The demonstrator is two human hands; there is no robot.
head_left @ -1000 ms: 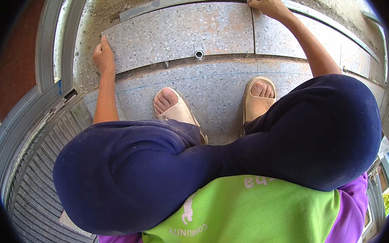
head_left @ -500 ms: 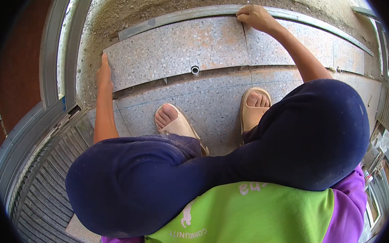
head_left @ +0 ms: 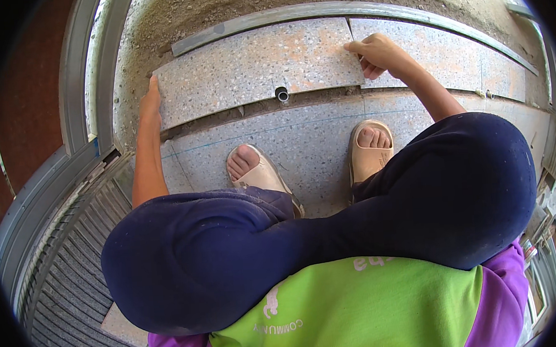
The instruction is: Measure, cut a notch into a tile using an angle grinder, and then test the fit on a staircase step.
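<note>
A long speckled grey terrazzo tile [head_left: 233, 68] lies across the far part of the floor in front of my feet. My left hand [head_left: 150, 105] grips its left end, with fingertips up along the short edge. My right hand [head_left: 382, 54] is over the seam between this tile and a second speckled tile [head_left: 423, 53]. Its index finger reaches out to the seam while the other fingers curl loosely below, holding nothing. A short round pipe end [head_left: 282, 94] sticks up at a notch in the long tile's near edge.
Behind the tiles runs a long grey metal bar [head_left: 268, 16], with sandy dirt [head_left: 216, 2] beyond. My sandalled feet [head_left: 245, 163] stand on nearer speckled flooring [head_left: 314, 139], across a narrow gap. At left are a grey metal frame [head_left: 81, 77] and ribbed dark flooring [head_left: 74, 281].
My right hand has come nearer from the far edge down onto the seam, its index finger now extended. My left hand stays at the tile's left end. The view has shifted slightly.
</note>
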